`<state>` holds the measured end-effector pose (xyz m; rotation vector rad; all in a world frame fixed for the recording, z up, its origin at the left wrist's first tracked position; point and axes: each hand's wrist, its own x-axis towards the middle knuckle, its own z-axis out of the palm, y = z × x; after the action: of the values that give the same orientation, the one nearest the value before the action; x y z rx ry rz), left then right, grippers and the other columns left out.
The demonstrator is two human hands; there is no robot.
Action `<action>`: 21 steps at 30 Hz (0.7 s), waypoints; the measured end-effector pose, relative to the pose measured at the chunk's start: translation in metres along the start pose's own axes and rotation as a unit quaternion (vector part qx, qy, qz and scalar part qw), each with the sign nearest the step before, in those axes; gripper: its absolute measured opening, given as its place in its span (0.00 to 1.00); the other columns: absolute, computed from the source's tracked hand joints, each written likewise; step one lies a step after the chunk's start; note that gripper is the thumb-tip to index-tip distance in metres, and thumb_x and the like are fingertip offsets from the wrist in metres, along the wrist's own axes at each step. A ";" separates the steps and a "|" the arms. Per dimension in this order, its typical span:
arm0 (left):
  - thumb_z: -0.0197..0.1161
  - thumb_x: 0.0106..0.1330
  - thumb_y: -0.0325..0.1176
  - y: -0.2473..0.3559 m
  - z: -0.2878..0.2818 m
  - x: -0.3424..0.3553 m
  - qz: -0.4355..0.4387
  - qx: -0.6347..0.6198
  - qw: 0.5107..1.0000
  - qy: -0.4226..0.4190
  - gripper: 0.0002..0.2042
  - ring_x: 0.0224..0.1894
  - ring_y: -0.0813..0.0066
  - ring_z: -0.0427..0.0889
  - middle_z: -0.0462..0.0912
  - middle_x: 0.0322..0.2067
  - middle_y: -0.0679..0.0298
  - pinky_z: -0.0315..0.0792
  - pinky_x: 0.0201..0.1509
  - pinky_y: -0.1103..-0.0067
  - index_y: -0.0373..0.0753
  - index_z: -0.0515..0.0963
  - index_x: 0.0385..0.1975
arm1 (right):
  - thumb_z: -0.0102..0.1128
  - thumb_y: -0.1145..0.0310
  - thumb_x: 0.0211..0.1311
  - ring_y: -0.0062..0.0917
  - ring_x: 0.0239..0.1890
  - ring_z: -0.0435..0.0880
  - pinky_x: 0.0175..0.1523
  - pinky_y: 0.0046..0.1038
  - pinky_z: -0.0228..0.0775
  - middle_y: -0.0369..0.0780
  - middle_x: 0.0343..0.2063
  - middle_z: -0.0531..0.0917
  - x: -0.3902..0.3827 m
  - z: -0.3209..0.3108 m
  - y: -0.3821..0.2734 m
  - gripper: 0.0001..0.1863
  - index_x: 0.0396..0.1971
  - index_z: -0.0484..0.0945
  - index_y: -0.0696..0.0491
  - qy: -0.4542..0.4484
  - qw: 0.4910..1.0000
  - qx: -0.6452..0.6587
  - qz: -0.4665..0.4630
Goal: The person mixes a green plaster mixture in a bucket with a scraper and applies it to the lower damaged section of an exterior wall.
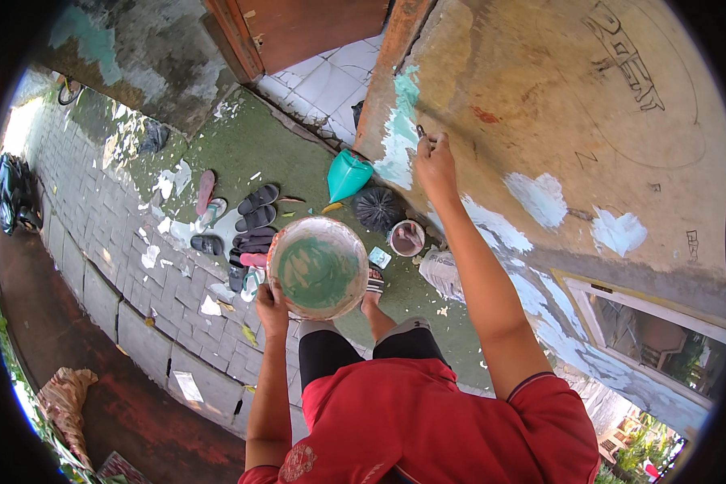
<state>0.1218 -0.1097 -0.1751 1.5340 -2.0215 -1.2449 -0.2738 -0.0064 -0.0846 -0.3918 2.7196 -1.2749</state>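
My left hand (273,310) is closed on the left rim of a round, pale, paint-smeared basin (356,248). Across the basin's bottom spreads a green, paste-like coating (319,270). Stretched up to the tan wall (508,113), my right hand (436,165) closes round a small tool. Only the tool's dark end (420,130) shows above my fingers, so its kind is hidden. Just left of that hand, a light teal patch (402,125) coats the wall's edge beside the doorway.
Below the wall stand a teal plastic container (348,175), a black plastic bag (377,208) and a paint-stained bucket (406,238). Several sandals (256,207) lie on the ground left of the basin. Pale flakes litter the paving (161,282). A window (653,331) is at right.
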 end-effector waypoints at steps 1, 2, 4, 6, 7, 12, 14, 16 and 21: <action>0.55 0.69 0.45 -0.002 0.000 0.001 0.005 0.003 1.000 0.001 0.22 0.20 0.75 0.63 0.68 0.16 0.61 0.63 0.25 0.73 0.30 0.68 0.21 | 0.46 0.65 0.66 0.54 0.30 0.80 0.35 0.47 0.69 0.58 0.24 0.80 0.003 0.001 -0.002 0.13 0.42 0.66 0.59 0.000 1.000 0.004 0.001; 0.55 0.69 0.45 -0.003 0.000 0.002 0.011 0.005 1.000 0.001 0.22 0.20 0.75 0.63 0.68 0.16 0.61 0.63 0.25 0.73 0.30 0.68 0.21 | 0.46 0.65 0.66 0.54 0.30 0.80 0.35 0.47 0.69 0.58 0.24 0.80 0.002 0.002 -0.002 0.13 0.42 0.66 0.59 0.005 1.000 0.000 -0.001; 0.55 0.69 0.45 -0.002 0.001 0.001 0.008 0.019 1.000 0.003 0.22 0.21 0.75 0.64 0.68 0.16 0.61 0.63 0.25 0.73 0.30 0.68 0.21 | 0.46 0.64 0.65 0.54 0.31 0.80 0.35 0.48 0.69 0.58 0.24 0.80 -0.003 0.001 -0.005 0.13 0.42 0.66 0.59 0.014 1.000 -0.008 -0.007; 0.55 0.69 0.44 0.000 0.000 0.001 0.003 0.029 1.000 0.002 0.22 0.21 0.76 0.64 0.68 0.16 0.61 0.64 0.26 0.73 0.30 0.68 0.22 | 0.47 0.64 0.65 0.54 0.31 0.80 0.36 0.48 0.69 0.58 0.24 0.80 -0.009 0.000 -0.001 0.13 0.42 0.66 0.59 0.014 1.000 -0.017 -0.016; 0.55 0.69 0.44 0.001 0.000 0.001 -0.001 0.032 0.999 -0.002 0.21 0.21 0.76 0.64 0.68 0.16 0.61 0.64 0.26 0.73 0.30 0.68 0.22 | 0.47 0.64 0.65 0.54 0.30 0.80 0.36 0.48 0.70 0.58 0.24 0.80 -0.011 0.000 0.001 0.13 0.42 0.66 0.59 0.015 0.999 -0.023 -0.019; 0.55 0.69 0.44 -0.007 -0.003 0.005 0.009 0.024 1.000 0.000 0.21 0.22 0.76 0.64 0.68 0.16 0.62 0.64 0.26 0.73 0.31 0.68 0.22 | 0.48 0.66 0.64 0.55 0.31 0.80 0.35 0.48 0.70 0.58 0.24 0.80 -0.010 0.000 -0.002 0.11 0.40 0.66 0.58 0.020 1.000 -0.005 0.000; 0.55 0.69 0.44 -0.004 -0.004 0.006 0.012 0.020 1.000 -0.002 0.21 0.22 0.76 0.63 0.68 0.16 0.62 0.64 0.27 0.73 0.31 0.67 0.22 | 0.49 0.66 0.64 0.55 0.31 0.80 0.35 0.48 0.70 0.58 0.24 0.80 -0.011 0.000 -0.002 0.11 0.40 0.67 0.58 0.023 1.000 -0.003 0.001; 0.55 0.69 0.44 0.000 -0.006 0.010 0.016 0.024 1.000 -0.007 0.21 0.22 0.76 0.63 0.68 0.17 0.62 0.64 0.27 0.73 0.31 0.67 0.22 | 0.49 0.67 0.64 0.55 0.31 0.80 0.35 0.48 0.71 0.58 0.24 0.80 -0.006 0.004 0.000 0.11 0.40 0.67 0.57 0.024 1.000 0.003 0.009; 0.55 0.69 0.42 0.004 -0.014 0.019 0.032 0.024 0.999 -0.002 0.20 0.21 0.77 0.61 0.66 0.16 0.63 0.62 0.26 0.74 0.32 0.66 0.21 | 0.48 0.63 0.65 0.52 0.29 0.80 0.34 0.45 0.70 0.57 0.24 0.79 -0.009 0.010 0.007 0.13 0.40 0.68 0.59 0.039 0.999 0.012 0.006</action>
<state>0.1216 -0.1327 -0.1688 1.4770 -2.1007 -1.1827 -0.2642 -0.0073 -0.0966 -0.3303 2.7625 -1.3454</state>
